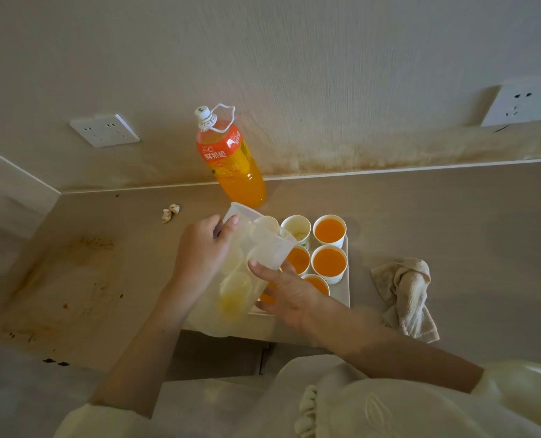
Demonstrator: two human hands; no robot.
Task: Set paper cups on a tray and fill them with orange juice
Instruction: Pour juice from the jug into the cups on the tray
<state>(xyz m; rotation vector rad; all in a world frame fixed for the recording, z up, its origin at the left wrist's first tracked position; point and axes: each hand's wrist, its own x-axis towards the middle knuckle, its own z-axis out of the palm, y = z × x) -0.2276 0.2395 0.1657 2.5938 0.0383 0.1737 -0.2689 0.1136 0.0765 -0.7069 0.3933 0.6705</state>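
Grips the handle of the near-empty jug [263, 245] with the left hand [199, 251], fingers curled round it. Tilts the jug's long axis away and rightward, spout leading. Clasps its wall under the spout with the right hand [289, 292], the nearer to the cups. Finds one barely filled cup [295, 227] just past the spout, beside full cups [329, 230] on the tray [342, 295].

A pale cream, fleecy top [427, 415] with 2 sleeves. The left sleeve [105, 420] and right sleeve [522, 387] end near the elbows. The front has an embossed leaf motif [378, 412] with a ruffled trim [307, 412] beside it. The left hand [199, 248] and right hand [289, 294] are bare.
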